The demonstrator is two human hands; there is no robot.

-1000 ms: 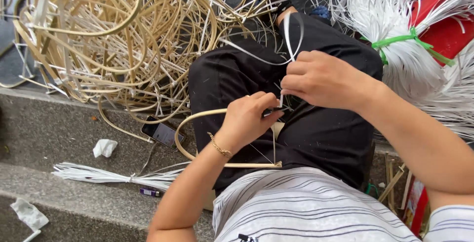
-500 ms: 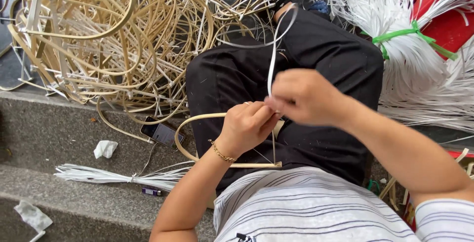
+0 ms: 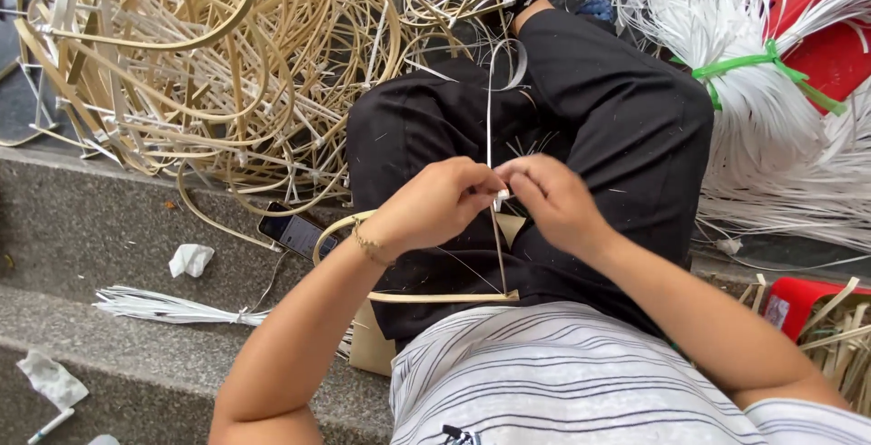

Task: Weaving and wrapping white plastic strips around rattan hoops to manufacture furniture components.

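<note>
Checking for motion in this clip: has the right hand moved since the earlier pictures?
Yes. The right hand has come down and in toward the left hand, lower over the black trousers than a second ago.

Both hands' fingers (image 3: pixel 485 193) pinch white strip (image 3: pixel 490 109).

The strip (image 3: pixel 490 100) pinched in my grips was white. The bent cane frame (image 3: pixel 426 296) across my lap was pale tan. My trousers (image 3: pixel 617 118) were black, flecked with pale fibres; my shirt (image 3: pixel 562 381) was white with thin dark stripes. The bracelet (image 3: pixel 366 247) on my left wrist was gold. The cane pile (image 3: pixel 218 64) was straw yellow. The strip bundle (image 3: pixel 726 28) was white, tied with a green band (image 3: pixel 753 62). The tub (image 3: pixel 830 46) behind it was red. The steps (image 3: pixel 91 227) were grey, speckled stone, with white paper scraps (image 3: pixel 190 259).
</note>
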